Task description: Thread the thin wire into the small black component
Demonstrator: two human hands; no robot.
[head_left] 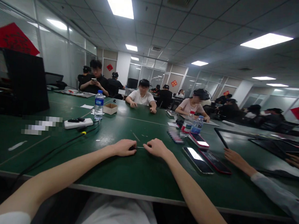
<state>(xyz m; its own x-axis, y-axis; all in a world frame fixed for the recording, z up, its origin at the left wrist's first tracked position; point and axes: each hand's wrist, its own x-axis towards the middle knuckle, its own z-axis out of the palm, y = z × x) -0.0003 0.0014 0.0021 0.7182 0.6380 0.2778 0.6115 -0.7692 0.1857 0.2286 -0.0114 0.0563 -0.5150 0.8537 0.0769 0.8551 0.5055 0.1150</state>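
Resting knuckles-up on the green desk (140, 172), the left hand (124, 147) and the right hand (157, 147) are lying close together, fingers curled down toward the surface. A small dark object (132, 147) is peeking out beneath the left hand's fingertips, and a thin pale strip (140, 147) is running between the two hands; whether either hand is actually pinching it is too small to tell. Both forearms are stretching out from the near edge of the desk.

Just to the right of the right hand, two phones are lying flat: a dark-framed phone (197, 159) and, touching its far side, a red-edged phone (215, 161). A third phone with a pink case (198, 140) is lying farther back, near two water bottles (193, 125). A neighbour's hand (234, 158) in a grey sleeve is reaching onto the desk beside the red-edged phone, and a dark tablet (239, 140) is lying beyond it.

To the left, a white power strip (78, 123) is sitting with a black cable (60, 146) trailing toward the near edge. A clear water bottle (99, 105) is standing behind it, next to a small cardboard box (110, 108). A black monitor (20, 82) is standing at the far left. Several other people are sitting around the far side of the desk under the ceiling lights.
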